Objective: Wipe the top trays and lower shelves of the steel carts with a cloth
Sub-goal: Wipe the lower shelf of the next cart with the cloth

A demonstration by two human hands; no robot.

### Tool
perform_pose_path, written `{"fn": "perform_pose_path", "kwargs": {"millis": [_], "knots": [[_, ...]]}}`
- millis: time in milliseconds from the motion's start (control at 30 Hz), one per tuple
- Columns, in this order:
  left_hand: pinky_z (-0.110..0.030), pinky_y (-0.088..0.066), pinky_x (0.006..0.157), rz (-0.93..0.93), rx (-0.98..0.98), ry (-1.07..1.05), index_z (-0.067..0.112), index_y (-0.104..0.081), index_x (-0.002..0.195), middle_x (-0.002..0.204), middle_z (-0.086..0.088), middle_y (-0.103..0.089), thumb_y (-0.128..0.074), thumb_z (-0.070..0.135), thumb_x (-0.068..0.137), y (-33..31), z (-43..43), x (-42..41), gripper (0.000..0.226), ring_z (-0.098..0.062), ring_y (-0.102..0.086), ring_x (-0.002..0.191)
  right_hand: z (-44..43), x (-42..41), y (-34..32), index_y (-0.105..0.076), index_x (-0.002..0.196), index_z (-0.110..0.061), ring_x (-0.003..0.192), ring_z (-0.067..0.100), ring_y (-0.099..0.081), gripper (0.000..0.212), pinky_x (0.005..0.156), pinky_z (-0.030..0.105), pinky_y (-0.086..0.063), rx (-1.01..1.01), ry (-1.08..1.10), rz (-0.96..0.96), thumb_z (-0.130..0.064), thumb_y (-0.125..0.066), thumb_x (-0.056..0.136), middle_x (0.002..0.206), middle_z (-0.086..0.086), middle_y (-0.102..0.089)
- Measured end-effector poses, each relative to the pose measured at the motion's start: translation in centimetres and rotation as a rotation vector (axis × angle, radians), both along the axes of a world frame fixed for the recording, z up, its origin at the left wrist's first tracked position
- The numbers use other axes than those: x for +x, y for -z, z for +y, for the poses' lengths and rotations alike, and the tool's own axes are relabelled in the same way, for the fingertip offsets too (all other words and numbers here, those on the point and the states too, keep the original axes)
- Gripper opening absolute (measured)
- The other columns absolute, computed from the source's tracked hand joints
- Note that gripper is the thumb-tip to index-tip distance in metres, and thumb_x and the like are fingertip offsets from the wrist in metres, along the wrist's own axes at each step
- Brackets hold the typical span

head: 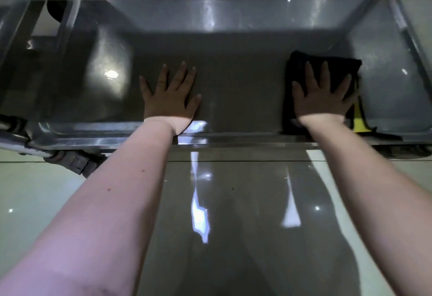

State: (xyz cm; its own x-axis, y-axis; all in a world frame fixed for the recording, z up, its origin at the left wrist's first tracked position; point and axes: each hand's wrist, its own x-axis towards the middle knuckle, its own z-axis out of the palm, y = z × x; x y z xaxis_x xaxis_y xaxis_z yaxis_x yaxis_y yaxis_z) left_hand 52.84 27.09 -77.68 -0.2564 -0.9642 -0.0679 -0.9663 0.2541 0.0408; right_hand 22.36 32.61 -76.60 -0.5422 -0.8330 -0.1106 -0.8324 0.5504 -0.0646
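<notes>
The steel cart's lower shelf [233, 73] lay in shadow, its far corners dim. Smooth and shallow-rimmed, it bore a folded black cloth [339, 66], yellow-edged, near its front right corner. The right hand [322, 96] pressed flat on the cloth, fingers spread; the left hand [170, 96] lay flat on bare steel by the front edge.

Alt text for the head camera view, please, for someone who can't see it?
A person's right hand presses a black cloth flat on a low steel cart shelf; the left hand rests flat beside it.
</notes>
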Motion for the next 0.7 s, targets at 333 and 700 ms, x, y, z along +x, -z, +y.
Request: {"fn": "perform_pose_path", "kwargs": {"millis": [333,700], "knots": [[-0.062,0.006,0.113,0.032,0.006,-0.016,0.037,-0.006,0.155,0.162,0.018,0.002,-0.023,0.045,0.101,-0.5,1.7,0.7,0.057,-0.018,0.004,0.150,-0.6,14.8,0.0,0.002,0.150,-0.048,0.148,0.036,0.010,0.058,0.112,0.063,0.010,-0.001,-0.493,-0.048,-0.063,-0.014,0.097,0.163,-0.012,0.007],[-0.066,0.006,0.112,-0.007,0.034,-0.004,0.041,0.001,0.153,0.162,0.017,0.006,-0.019,0.044,0.102,-0.9,2.3,0.4,0.055,-0.021,0.005,0.150,3.7,-3.3,-0.9,-0.004,0.153,-0.045,0.148,0.038,0.006,0.061,0.115,0.061,0.002,0.082,0.045,-0.020,-0.061,-0.023,0.097,0.164,-0.009,0.003]]}}
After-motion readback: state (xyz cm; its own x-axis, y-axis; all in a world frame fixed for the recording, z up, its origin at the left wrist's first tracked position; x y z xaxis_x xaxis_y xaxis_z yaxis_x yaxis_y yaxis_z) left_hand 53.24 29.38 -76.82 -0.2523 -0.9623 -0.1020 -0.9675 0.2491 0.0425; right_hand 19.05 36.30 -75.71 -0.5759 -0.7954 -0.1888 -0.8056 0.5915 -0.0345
